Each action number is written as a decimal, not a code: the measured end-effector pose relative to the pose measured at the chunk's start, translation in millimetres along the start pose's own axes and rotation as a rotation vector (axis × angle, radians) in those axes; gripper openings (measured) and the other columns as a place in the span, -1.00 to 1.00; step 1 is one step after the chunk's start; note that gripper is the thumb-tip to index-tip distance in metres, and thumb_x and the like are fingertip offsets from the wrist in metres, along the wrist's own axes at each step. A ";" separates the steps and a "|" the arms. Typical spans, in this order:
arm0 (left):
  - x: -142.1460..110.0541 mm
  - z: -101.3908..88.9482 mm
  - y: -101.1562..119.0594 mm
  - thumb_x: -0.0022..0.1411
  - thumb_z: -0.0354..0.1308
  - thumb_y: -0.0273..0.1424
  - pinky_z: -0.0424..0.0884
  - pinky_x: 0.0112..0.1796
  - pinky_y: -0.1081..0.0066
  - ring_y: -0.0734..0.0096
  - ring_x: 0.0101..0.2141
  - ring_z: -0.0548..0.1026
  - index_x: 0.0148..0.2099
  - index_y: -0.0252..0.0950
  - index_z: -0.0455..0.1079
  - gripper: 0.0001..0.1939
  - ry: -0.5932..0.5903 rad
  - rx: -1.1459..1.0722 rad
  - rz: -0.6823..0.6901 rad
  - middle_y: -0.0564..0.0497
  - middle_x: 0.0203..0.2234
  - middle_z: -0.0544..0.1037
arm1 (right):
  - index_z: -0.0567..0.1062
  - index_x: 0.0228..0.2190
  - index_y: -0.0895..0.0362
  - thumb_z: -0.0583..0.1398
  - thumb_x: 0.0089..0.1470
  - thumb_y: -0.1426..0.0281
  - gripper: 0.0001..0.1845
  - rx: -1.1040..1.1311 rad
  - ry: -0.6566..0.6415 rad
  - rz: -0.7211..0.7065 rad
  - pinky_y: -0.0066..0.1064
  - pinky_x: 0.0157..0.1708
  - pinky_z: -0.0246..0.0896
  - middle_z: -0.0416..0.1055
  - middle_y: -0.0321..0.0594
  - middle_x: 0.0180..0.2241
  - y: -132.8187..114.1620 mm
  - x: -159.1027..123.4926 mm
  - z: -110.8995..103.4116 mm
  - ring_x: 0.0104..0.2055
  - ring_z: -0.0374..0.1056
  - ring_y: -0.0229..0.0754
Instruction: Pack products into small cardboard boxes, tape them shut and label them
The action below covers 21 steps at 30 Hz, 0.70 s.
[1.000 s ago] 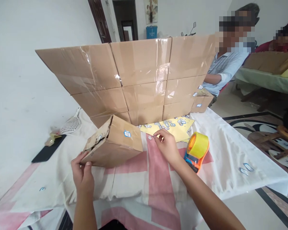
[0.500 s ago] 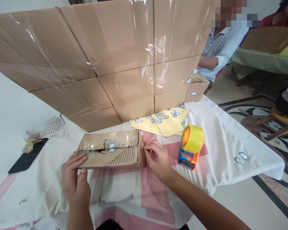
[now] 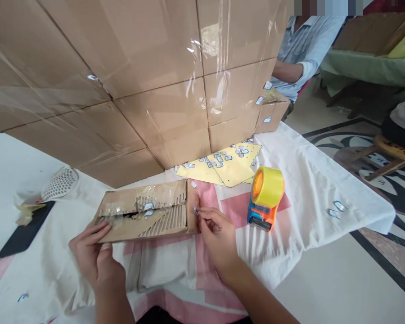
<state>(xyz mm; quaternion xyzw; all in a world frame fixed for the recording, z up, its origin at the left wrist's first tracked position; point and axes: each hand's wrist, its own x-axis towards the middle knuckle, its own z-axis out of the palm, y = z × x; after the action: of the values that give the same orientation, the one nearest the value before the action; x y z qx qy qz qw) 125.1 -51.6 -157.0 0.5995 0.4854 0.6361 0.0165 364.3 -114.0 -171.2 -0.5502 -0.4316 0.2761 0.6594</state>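
A small cardboard box (image 3: 121, 229) with a torn, taped seam lies in front of me, a blue-edged sticker (image 3: 149, 208) across its seam. My left hand (image 3: 96, 252) grips the box's left end, fingers on top and thumb along the near side. At the opposite end, my right hand (image 3: 218, 238) pinches a small blue-edged sticker (image 3: 195, 210) against the box's right face. Just behind lies a yellow sheet (image 3: 238, 173) strewn with several similar stickers. To the right of my right hand stands a tape dispenser (image 3: 266, 193) with a yellow roll.
A tall wall of taped cardboard (image 3: 162, 90) stands along the back, with a smaller box (image 3: 273, 114) at its right end. On the left lie a white perforated scoop (image 3: 60, 183) and a dark flat object (image 3: 25, 231). Beyond the table sits a person in a light shirt (image 3: 310, 49).
The box has been turned so its torn seam faces up. My right hand has moved from beside the yellow sheet to the box's right end with the sticker. The view has tilted down.
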 end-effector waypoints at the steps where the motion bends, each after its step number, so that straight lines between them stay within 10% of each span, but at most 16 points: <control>1: 0.2 0.0 0.5 0.16 0.20 -0.36 0.26 0.21 -0.01 0.08 0.05 0.46 -0.20 -0.27 0.53 -0.83 0.000 -0.004 -0.008 -0.08 -0.11 0.50 | 0.64 -0.30 0.03 0.21 0.18 0.52 -0.79 0.000 0.007 -0.030 -0.29 -0.07 0.52 0.66 -0.18 -0.17 -0.2 -0.1 0.6 -0.11 0.60 -0.13; 21: 0.6 13.7 6.6 -0.04 0.09 -0.40 0.25 0.20 -0.02 0.13 -0.03 0.42 -0.35 -0.23 0.35 -0.88 0.103 0.001 -0.066 -0.03 -0.20 0.37 | 0.64 -0.14 0.04 0.14 0.19 0.62 -0.64 -0.004 -0.064 -0.203 -0.27 -0.05 0.56 0.60 -0.08 -0.09 -8.5 -4.2 -2.8 -0.04 0.57 -0.12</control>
<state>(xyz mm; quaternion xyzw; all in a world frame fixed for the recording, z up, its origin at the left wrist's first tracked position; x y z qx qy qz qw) 139.3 -46.5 -154.9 0.5496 0.5053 0.6652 0.0120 363.8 -120.8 -164.2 -0.4958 -0.5065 0.2248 0.6687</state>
